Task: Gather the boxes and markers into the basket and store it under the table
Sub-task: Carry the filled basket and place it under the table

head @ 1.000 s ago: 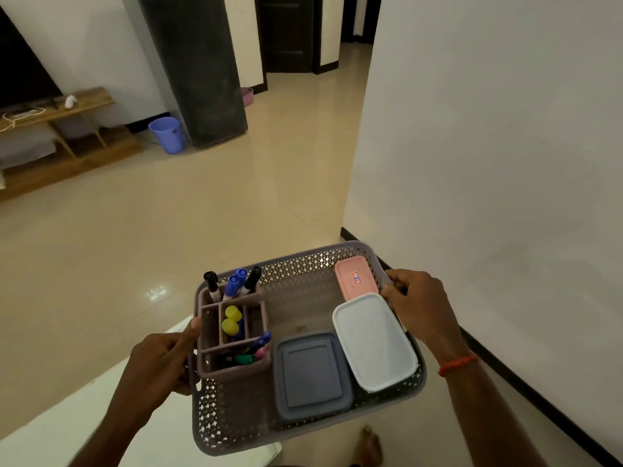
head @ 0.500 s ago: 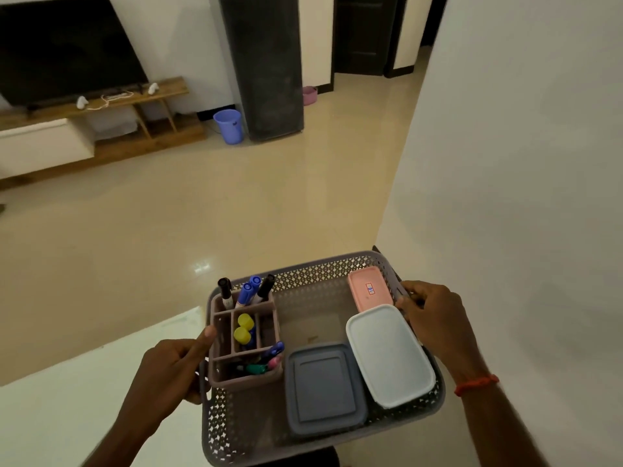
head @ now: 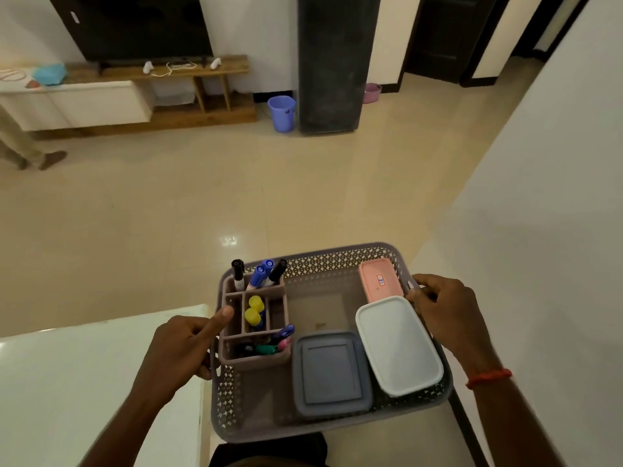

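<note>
The person is holding the grey perforated basket [head: 330,255] up in the lower middle of the frame, above the tiled floor [head: 236,197]. Its left wall is sitting just beside the right edge of the white table [head: 84,382] in the lower left. I cannot tell whether basket and table are touching.

The left hand [head: 178,352] is gripping the basket's left side, with the fingers curling round the handle slot and the thumb lying over the rim towards the organizer [head: 256,358]. The right hand [head: 445,308] is gripping the right rim at the other handle, with the fingers curling over the edge. An orange thread [head: 488,377] is circling that wrist.

Inside, the organizer is standing in the left half. 4 markers [head: 259,274], 2 black-capped and 2 blue-capped, are poking up from its far compartment. 2 yellow caps [head: 254,310] are showing in the middle one, and more pens [head: 273,345] are lying slanted in the near one. The grey box [head: 332,372] is lying flat in the near middle. The white box [head: 399,345] is resting tilted at the right, and the small pink box [head: 379,279] is sitting beyond it in the far right corner.

Across the room, a blue bucket [head: 281,112] is standing beside a dark tall cabinet [head: 328,62] in the upper middle. A television [head: 135,25] is hanging over a wooden shelf unit [head: 175,70] in the upper left.
</note>
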